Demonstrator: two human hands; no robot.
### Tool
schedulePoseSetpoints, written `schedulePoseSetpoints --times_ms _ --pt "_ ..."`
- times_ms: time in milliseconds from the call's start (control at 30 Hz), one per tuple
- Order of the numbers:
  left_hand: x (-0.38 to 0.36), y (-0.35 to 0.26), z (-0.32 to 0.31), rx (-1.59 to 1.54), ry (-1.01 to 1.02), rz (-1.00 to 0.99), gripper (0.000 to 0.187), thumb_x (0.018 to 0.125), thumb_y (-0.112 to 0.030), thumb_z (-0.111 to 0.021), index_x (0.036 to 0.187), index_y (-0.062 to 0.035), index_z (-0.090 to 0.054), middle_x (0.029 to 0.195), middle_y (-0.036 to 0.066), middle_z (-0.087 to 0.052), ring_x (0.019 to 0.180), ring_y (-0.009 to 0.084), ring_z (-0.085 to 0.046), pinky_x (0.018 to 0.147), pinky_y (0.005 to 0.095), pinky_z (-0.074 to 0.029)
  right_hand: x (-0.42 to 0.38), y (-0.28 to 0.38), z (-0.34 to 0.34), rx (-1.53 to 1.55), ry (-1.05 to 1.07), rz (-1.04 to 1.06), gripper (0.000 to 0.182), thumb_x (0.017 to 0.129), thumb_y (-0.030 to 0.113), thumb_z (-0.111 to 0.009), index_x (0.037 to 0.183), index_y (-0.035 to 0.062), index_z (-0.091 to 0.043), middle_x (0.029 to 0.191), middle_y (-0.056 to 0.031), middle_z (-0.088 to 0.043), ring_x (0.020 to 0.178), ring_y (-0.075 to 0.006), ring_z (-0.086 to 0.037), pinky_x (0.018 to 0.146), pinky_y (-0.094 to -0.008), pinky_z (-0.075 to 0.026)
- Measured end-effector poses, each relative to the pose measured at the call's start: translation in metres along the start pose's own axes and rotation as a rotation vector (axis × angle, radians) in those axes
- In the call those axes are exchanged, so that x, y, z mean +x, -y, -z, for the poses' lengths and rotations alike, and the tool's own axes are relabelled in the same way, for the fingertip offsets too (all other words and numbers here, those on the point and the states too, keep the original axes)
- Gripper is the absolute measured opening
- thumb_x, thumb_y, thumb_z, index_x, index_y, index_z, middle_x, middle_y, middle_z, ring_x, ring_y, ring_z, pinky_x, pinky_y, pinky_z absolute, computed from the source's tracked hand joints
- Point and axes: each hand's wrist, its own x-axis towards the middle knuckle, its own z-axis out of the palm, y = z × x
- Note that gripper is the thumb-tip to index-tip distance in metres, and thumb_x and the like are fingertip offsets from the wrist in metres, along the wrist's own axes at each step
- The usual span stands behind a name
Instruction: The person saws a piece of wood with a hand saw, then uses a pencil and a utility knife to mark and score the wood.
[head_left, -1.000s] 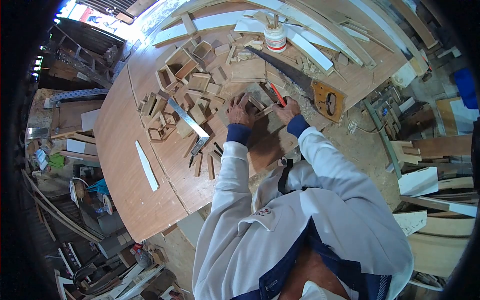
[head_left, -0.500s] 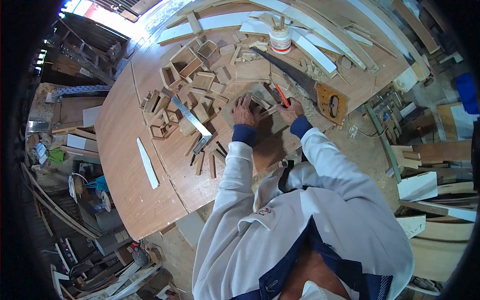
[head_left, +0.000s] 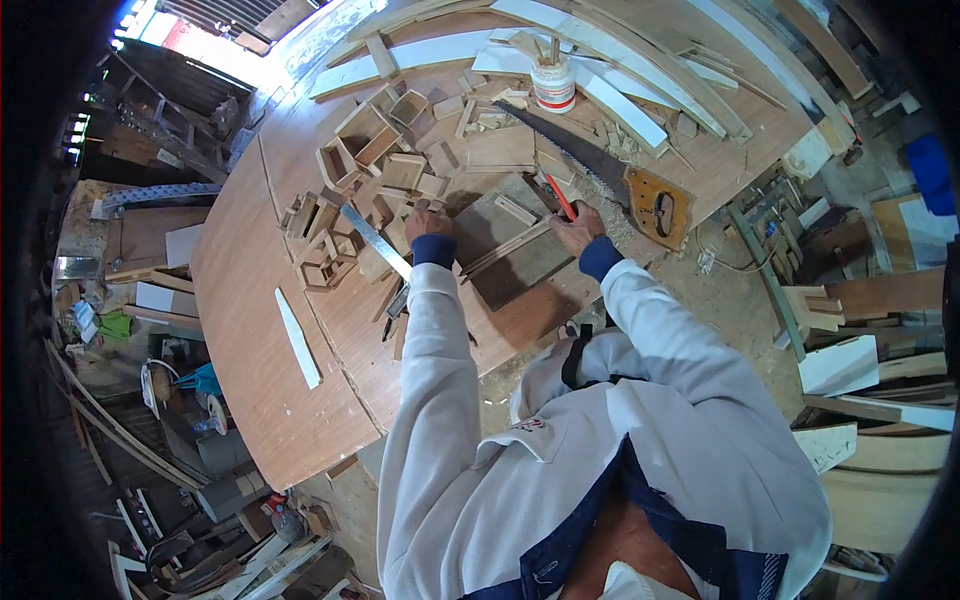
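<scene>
My right hand (head_left: 578, 228) is closed around a red pencil (head_left: 560, 196) at the right edge of a flat grey-brown board (head_left: 535, 268). A long thin wood strip (head_left: 508, 250) lies slantwise across this board, its upper end near my right fingers. Farther up the board rests a short wood piece (head_left: 515, 209). My left hand (head_left: 428, 224) is among small wood offcuts left of the board, fingers bunched together; what they grip is too small to make out. Beside my left wrist a try square's metal blade (head_left: 375, 240) lies slanted, its handle partly behind my sleeve.
A handsaw (head_left: 610, 170) lies beyond my right hand, near a white glue tub (head_left: 553, 85) holding sticks. Small open wooden boxes (head_left: 368, 132) crowd the table (head_left: 245, 340) at left. Long curved white-faced strips (head_left: 430, 50) lie at the back. A pointed white piece (head_left: 297, 338) lies at left.
My left hand has moved left off the board to the offcuts, uncovering the board and the strips on it. My right hand still holds the pencil and has shifted slightly.
</scene>
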Motion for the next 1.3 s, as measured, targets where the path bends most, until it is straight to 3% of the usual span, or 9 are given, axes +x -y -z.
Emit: schedulePoseSetpoints --times_ms 133,200,633,733,833,900,1000,1133,1300 --pt "0.016 0.001 -0.015 0.203 -0.037 -0.061 0.036 0.076 -0.023 -0.062 0.104 -0.0011 -0.056 0.101 0.022 -0.063 0.093 0.0356 -0.062 0.078 0.0406 -0.051 -0.007 0.008 0.011 -0.017 0.045 -0.001 0.056 0.072 0.044 -0.066 0.102 -0.0024 -0.055 0.104 -0.0270 -0.058 0.101 -0.0384 -0.055 0.090 -0.0416 -0.043" --pt "0.025 -0.004 -0.019 0.225 0.113 0.112 0.050 0.075 -0.027 -0.063 0.113 0.0020 -0.049 0.107 0.022 -0.061 0.096 0.0377 -0.060 0.080 0.0433 -0.049 -0.006 0.007 0.008 0.001 0.011 0.024 0.052 0.072 0.042 -0.067 0.098 -0.0017 -0.055 0.102 -0.0263 -0.059 0.099 -0.0380 -0.056 0.087 -0.0415 -0.044" --pt "0.019 -0.027 -0.019 0.229 -0.033 0.102 0.035 0.076 -0.016 -0.058 0.106 -0.0004 -0.053 0.100 0.019 -0.062 0.093 0.0356 -0.062 0.080 0.0392 -0.051 -0.003 0.001 0.004 0.076 0.035 0.007 0.050 0.071 0.040 -0.066 0.097 -0.0008 -0.056 0.100 -0.0263 -0.058 0.097 -0.0379 -0.057 0.088 -0.0405 -0.045" --pt "0.012 -0.032 -0.011 0.170 -0.054 0.172 0.054 0.071 -0.021 -0.067 0.116 -0.0027 -0.043 0.103 0.021 -0.062 0.091 0.0383 -0.062 0.080 0.0403 -0.051 -0.003 0.001 0.003 0.055 0.030 -0.003 0.055 0.071 0.041 -0.065 0.103 -0.0026 -0.054 0.104 -0.0276 -0.057 0.101 -0.0384 -0.055 0.090 -0.0402 -0.044" --pt "0.000 -0.040 0.007 0.199 -0.064 0.080 0.041 0.070 -0.021 -0.065 0.106 -0.0019 -0.057 0.101 0.020 -0.064 0.090 0.0369 -0.063 0.081 0.0396 -0.050 -0.003 0.001 0.004 0.018 0.049 -0.022 0.061 0.071 0.042 -0.064 0.109 -0.0042 -0.052 0.108 -0.0286 -0.056 0.103 -0.0388 -0.054 0.091 -0.0402 -0.043" --pt "-0.009 -0.044 0.016 -0.137 0.063 -0.138 0.029 0.070 -0.022 -0.064 0.092 -0.0023 -0.067 0.095 0.020 -0.066 0.089 0.0358 -0.063 0.080 0.0398 -0.049 -0.002 0.000 0.003 0.023 0.053 -0.020 0.061 0.071 0.042 -0.064 0.109 -0.0042 -0.052 0.109 -0.0286 -0.055 0.104 -0.0389 -0.054 0.091 -0.0402 -0.043" --pt "-0.020 -0.039 0.004 -0.039 0.160 -0.305 0.028 0.071 -0.024 -0.063 0.091 -0.0051 -0.069 0.090 0.020 -0.066 0.089 0.0352 -0.063 0.079 0.0402 -0.049 -0.001 -0.002 0.000 0.014 0.035 -0.010 0.059 0.072 0.042 -0.064 0.107 -0.0032 -0.053 0.108 -0.0279 -0.056 0.103 -0.0388 -0.054 0.091 -0.0406 -0.043" --pt "-0.035 -0.049 0.003 0.130 0.172 -0.276 0.027 0.074 -0.028 -0.061 0.096 -0.0138 -0.069 0.096 0.018 -0.066 0.092 0.0358 -0.062 0.083 0.0411 -0.048 -0.003 0.000 0.005 0.066 0.031 0.021 0.048 0.071 0.041 -0.065 0.095 0.0000 -0.057 0.102 -0.0260 -0.058 0.099 -0.0379 -0.056 0.088 -0.0413 -0.044" --pt "-0.054 -0.068 0.011 0.144 0.177 -0.238 0.027 0.075 -0.026 -0.061 0.099 -0.0141 -0.069 0.097 0.018 -0.065 0.094 0.0352 -0.061 0.083 0.0417 -0.048 -0.003 0.000 0.004 0.083 0.018 0.029 0.043 0.071 0.041 -0.066 0.088 0.0014 -0.058 0.100 -0.0255 -0.059 0.097 -0.0375 -0.056 0.087 -0.0412 -0.044"
